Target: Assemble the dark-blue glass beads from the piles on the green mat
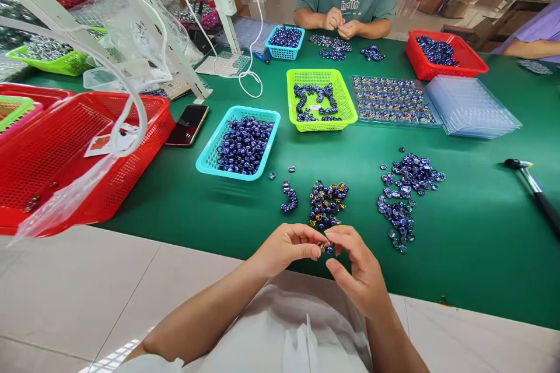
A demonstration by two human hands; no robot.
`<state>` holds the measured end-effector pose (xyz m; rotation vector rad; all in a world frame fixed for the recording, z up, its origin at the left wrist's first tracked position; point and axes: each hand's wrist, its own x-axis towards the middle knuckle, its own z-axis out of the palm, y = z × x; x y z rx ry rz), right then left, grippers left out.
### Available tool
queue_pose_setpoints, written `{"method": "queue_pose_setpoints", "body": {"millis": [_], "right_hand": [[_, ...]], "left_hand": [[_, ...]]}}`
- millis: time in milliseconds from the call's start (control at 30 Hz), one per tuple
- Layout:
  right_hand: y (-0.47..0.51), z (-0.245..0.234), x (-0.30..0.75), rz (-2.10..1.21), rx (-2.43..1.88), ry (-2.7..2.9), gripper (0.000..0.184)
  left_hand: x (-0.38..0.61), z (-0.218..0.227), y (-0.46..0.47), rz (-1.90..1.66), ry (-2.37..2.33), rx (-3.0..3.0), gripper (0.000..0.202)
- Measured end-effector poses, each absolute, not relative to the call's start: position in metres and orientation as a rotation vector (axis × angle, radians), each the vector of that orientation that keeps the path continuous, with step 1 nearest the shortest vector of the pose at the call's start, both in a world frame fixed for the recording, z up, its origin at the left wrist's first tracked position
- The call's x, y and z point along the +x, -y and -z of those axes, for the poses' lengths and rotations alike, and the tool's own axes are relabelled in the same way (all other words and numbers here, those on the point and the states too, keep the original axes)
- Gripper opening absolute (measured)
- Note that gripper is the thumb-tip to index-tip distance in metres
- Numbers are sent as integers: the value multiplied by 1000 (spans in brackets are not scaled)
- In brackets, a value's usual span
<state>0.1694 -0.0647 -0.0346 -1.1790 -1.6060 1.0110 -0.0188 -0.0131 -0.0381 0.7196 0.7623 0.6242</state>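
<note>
Near the table's front edge, my left hand [291, 249] pinches a small shiny dark-blue and orange piece [329, 249] between thumb and fingers. My right hand [359, 271] is beside it, its index fingertip at the piece and its thumb held apart. Fingers partly cover the piece, so its exact shape cannot be made out. Just beyond my hands lies a pile of dark-blue pieces with orange parts [326, 204]. To its left is a short curved row of dark-blue pieces [289, 201]. On the right spreads a heap of flat, shiny blue pieces [415, 173].
A blue basket [203, 164] of dark-blue pieces and a green basket [301, 126] stand ahead. Behind are a filled clear tray [391, 99], stacked clear trays [475, 108] and a red basket [475, 64]. A black-handled hammer-like tool [536, 189] lies right. A co-worker [350, 0] sits opposite.
</note>
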Motion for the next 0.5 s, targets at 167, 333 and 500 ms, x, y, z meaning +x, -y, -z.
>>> {"method": "queue_pose_setpoints", "body": {"millis": [167, 333, 500], "right_hand": [[63, 40, 162, -589, -1105, 1851, 53], [64, 49, 157, -520, -1127, 1710, 47], [62, 49, 151, -610, -1240, 1598, 23]], "left_hand": [[-17, 41, 14, -599, -747, 576, 30], [-18, 43, 16, -632, -808, 593, 28], [-17, 41, 20, -696, -881, 765, 30]]}}
